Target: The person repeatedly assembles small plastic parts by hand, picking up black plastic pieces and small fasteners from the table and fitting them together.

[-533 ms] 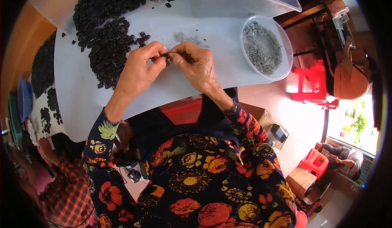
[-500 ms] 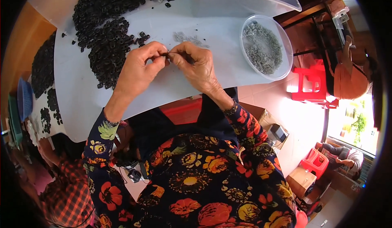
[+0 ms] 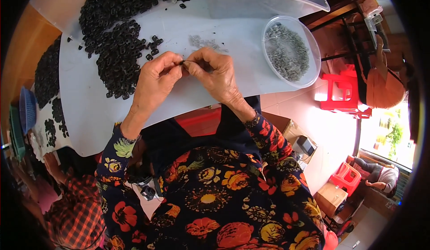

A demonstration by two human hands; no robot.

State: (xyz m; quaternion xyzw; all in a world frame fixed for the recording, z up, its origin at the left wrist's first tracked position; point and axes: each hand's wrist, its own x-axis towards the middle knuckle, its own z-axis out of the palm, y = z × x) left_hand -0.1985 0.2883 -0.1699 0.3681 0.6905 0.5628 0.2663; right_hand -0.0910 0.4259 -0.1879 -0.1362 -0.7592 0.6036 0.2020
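Observation:
My left hand [image 3: 157, 76] and my right hand [image 3: 211, 74] meet above the pale table [image 3: 242, 73], fingertips pinched together. Between them sits a small black piece [image 3: 182, 62], mostly covered by the fingers. Both hands are closed on it; whether the right fingertips also hold a tiny pin is too small to tell. Left of my hands spreads a large heap of small black plastic parts [image 3: 117, 62], with several loose ones by the left knuckles. Just beyond the right hand lie small clear-grey pins [image 3: 206, 43]. A round clear tub [image 3: 319, 66] full of similar grey pieces [image 3: 286, 53] stands at the right.
A big translucent bin [image 3: 251, 6] with black parts stands at the far edge. To the left, a co-worker in a checked sleeve [image 3: 80, 205] sits by another heap [image 3: 47, 77] and a blue basket [image 3: 27, 109]. Red stools [image 3: 336, 91] and seated people are at the right.
My left hand has shifted slightly right and turned a little, uncovering loose black parts beside it. The right hand stays nearly where it was, still pinching at the same spot.

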